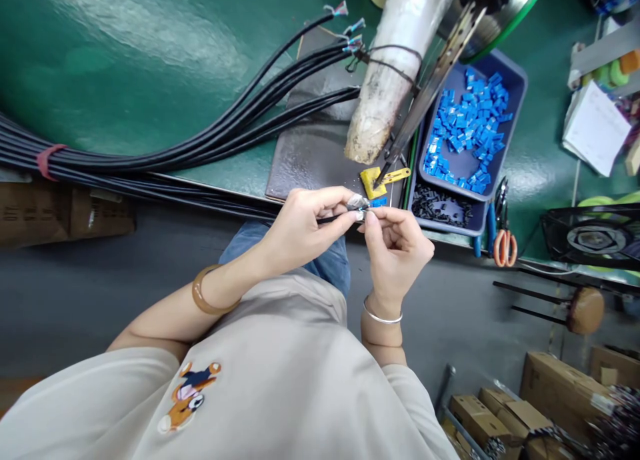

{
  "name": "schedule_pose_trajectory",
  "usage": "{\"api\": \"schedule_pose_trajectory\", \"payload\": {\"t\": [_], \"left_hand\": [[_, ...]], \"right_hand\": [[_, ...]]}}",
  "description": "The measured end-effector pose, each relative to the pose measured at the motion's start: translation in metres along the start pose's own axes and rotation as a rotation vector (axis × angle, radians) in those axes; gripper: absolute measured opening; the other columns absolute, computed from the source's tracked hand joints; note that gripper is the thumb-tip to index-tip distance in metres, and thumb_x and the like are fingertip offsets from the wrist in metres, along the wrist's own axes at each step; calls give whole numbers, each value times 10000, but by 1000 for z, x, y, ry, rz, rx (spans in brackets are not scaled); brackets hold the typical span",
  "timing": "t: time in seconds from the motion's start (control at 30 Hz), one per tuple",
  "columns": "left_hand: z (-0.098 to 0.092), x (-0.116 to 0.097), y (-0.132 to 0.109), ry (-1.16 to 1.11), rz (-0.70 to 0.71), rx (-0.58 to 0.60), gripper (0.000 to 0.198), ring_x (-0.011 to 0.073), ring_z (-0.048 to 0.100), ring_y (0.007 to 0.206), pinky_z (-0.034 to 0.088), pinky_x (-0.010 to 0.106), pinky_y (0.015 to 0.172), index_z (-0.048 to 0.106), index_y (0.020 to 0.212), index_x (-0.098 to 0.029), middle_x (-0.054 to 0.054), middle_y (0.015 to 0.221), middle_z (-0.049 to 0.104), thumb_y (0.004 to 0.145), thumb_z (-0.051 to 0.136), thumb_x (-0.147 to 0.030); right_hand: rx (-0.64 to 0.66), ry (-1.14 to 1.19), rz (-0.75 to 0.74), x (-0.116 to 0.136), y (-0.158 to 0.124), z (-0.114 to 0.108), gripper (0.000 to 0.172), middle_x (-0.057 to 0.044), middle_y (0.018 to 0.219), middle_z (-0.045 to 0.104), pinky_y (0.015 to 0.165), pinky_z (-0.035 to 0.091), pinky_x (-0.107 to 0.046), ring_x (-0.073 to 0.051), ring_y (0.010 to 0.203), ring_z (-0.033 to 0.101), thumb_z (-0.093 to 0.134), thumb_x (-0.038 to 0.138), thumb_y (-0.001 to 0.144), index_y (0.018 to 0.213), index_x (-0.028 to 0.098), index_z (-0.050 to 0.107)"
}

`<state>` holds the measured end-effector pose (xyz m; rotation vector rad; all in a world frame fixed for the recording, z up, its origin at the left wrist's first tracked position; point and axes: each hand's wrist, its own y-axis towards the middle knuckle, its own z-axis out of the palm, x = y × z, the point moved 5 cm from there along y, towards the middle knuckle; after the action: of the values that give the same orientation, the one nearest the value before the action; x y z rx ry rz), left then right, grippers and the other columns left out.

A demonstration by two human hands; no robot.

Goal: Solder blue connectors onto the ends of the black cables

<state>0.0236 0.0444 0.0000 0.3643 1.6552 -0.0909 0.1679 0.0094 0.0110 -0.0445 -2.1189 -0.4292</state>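
Cable end held right at the counter (150,60) edge

The black cable (333,217) is gripped in the left hand (300,230), fingers closed round it, just off the front edge of the green counter. Its foil-wrapped tip (357,202) is pinched by thumb and forefinger of the right hand (395,247), so both hands are clamped on the same cable and nearly touching. The cable bundle (150,160) is laid across the counter to the left, tied with a red band (46,160). A tray (517,80) of small blue parts (470,130) is sat just right of the hands, orange-handled scissors (504,245) beside it.
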Motion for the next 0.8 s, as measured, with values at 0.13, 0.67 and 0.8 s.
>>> {"api": "schedule_pose_trajectory", "payload": {"t": [0.13,0.67,0.8], "left_hand": [[1,-2,0,109,117,-40,82,75,556,634,436,175,601,679,876,-129,5,731,664,856,621,-182],[-5,6,5,-219,-216,56,129,23,308,459,232,170,413,639,726,-125,-56,529,386,812,658,-219],[-3,6,8,-243,-236,68,115,22,292,458,203,175,411,631,730,-130,-59,525,379,805,661,-212]], "right_hand": [[33,62,51,-1,3,-2,64,45,683,656,461,387,-182,-52,537,579,645,265,863,856,203,662],[-297,253,-248,3,7,-25,147,84,583,535,368,348,-198,-57,402,504,537,283,913,1032,243,614],[-369,157,-348,5,5,-30,229,45,837,720,362,412,-189,-77,508,640,536,156,920,1123,261,541]]}}
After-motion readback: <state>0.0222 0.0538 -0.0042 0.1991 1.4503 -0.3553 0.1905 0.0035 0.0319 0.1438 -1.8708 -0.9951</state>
